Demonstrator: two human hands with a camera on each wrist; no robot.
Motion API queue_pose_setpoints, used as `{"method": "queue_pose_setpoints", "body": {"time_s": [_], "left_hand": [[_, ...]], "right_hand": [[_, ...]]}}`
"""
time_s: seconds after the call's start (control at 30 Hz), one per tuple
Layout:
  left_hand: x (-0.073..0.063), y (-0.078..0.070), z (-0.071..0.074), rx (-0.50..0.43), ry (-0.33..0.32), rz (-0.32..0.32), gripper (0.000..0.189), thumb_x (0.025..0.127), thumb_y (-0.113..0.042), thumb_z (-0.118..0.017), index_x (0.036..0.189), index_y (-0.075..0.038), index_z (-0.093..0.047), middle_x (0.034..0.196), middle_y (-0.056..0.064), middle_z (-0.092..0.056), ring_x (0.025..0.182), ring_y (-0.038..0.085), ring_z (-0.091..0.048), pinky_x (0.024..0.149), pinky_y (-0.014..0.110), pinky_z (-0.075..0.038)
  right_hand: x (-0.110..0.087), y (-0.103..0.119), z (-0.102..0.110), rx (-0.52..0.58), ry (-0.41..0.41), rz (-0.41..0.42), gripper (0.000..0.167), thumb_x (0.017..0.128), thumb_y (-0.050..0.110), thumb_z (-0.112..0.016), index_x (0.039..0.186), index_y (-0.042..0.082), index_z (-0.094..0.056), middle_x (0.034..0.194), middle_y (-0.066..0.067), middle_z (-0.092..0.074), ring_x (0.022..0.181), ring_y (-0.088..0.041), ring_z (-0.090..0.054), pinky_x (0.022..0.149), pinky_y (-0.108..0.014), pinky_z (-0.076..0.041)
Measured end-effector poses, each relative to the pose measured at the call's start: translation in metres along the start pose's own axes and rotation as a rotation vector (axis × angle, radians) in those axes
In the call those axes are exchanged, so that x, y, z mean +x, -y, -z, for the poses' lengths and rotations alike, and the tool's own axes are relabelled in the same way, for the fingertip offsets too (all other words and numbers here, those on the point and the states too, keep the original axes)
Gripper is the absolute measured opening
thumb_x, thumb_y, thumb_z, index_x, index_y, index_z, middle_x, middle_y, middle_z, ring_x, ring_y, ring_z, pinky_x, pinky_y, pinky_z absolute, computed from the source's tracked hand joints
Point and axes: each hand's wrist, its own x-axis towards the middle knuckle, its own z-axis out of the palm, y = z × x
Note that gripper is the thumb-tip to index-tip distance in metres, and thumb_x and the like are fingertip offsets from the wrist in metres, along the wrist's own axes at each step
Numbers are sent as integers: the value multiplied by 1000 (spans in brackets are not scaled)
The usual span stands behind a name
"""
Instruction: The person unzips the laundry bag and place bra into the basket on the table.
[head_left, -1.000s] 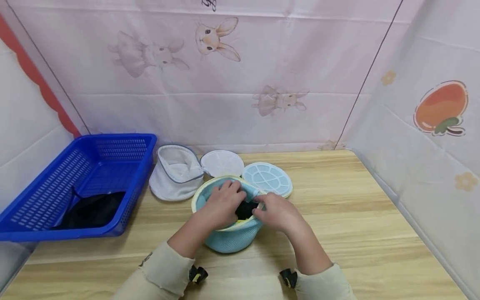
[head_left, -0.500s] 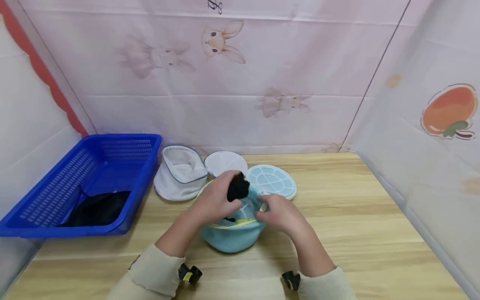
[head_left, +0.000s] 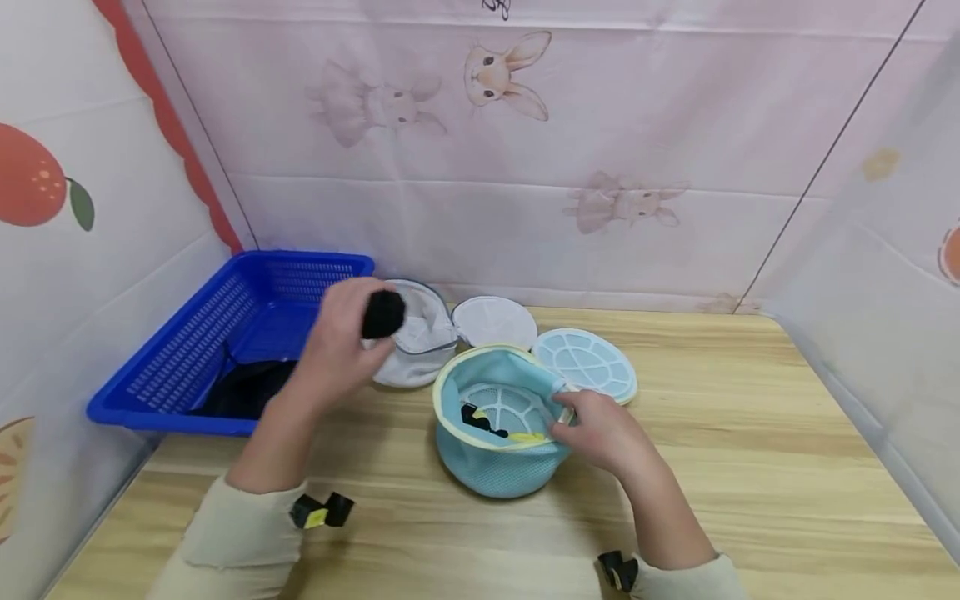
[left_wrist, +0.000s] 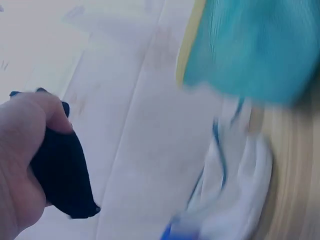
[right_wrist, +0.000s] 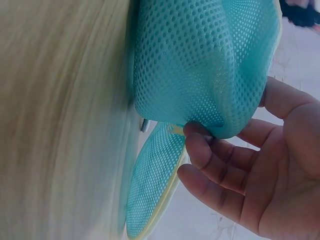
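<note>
My left hand grips a small black bundle of cloth in the air, in front of the white mesh bag and close to the blue basket. In the left wrist view the soft black bundle shows between thumb and fingers. My right hand pinches the rim of a light-blue mesh laundry bag, which stands unzipped on the table. Small black and yellow pieces lie inside it; their kind is unclear. The right wrist view shows fingers at the bag's edge.
At left stands a blue plastic basket holding black cloth with a thin strap. An open white mesh bag and its round white lid lie behind. The blue bag's lid is folded back on the wooden table.
My left hand has lifted the black bundle out of the light-blue bag and carried it left towards the basket. My right hand stays at the bag's rim. The head view has turned left.
</note>
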Motion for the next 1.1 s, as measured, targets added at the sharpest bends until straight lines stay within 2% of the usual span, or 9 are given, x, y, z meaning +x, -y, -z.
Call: {"method": "queue_pose_setpoints", "body": {"time_s": [0.07,0.13,0.3,0.5,0.67,0.73,0.83,0.97,1.1], "left_hand": [[-6,16,16,64,-4,29,55,64,12,-70,117,3,-60,120,22,-61,125,42,-46,111,54,-29],[-13,31,31,137,36,107,55,66,14,-68,119,2,-60,126,22,-58,132,42,-41,114,60,-22],[-31,64,55,287,226,319,55,77,10,-65,129,-2,-54,141,23,-46,144,42,-25,112,72,-8],[-55,97,61,321,400,490,61,80,9,-58,139,-1,-46,152,27,-32,149,43,-8,106,78,2],[-66,110,58,293,558,593,68,82,4,-58,146,2,-36,154,31,-24,146,51,-4,100,83,-7],[-66,110,54,283,601,602,68,83,1,-58,147,2,-35,154,32,-24,144,53,-7,98,83,-13],[-65,103,48,271,606,586,64,86,-2,-56,147,2,-36,153,32,-26,142,54,-13,97,83,-15],[-56,77,40,267,521,511,55,92,-3,-55,145,1,-41,152,29,-32,142,51,-20,102,80,-13],[-35,37,34,252,391,365,50,93,-5,-60,141,-2,-48,149,25,-41,140,45,-30,109,74,-12]], "right_hand": [[0,0,0,7,5,-2,46,84,22,-66,126,3,-66,126,-14,-66,105,-23,-60,93,-47,-50],[0,0,-1,11,9,0,46,85,22,-66,126,3,-66,126,-13,-66,101,-22,-58,91,-46,-50],[-1,0,-1,11,1,11,45,85,21,-66,125,2,-66,126,-14,-66,107,-24,-60,94,-47,-50],[-1,1,-3,28,10,16,45,84,20,-65,125,1,-66,125,-12,-67,108,-23,-60,93,-45,-50],[-2,1,-4,39,14,11,43,85,18,-66,124,1,-66,125,-12,-66,110,-23,-60,93,-45,-50],[-3,1,-3,40,9,12,43,85,18,-66,124,1,-66,126,-13,-66,117,-26,-59,98,-47,-48],[-3,-1,-3,41,4,26,44,84,17,-65,125,0,-65,127,-13,-66,123,-30,-57,102,-49,-46],[-2,0,-2,52,12,38,50,79,14,-67,128,-1,-63,128,-13,-65,121,-28,-57,100,-47,-47],[-1,3,0,66,35,61,62,72,10,-70,132,-1,-59,129,-14,-63,113,-24,-57,93,-43,-48]]}}
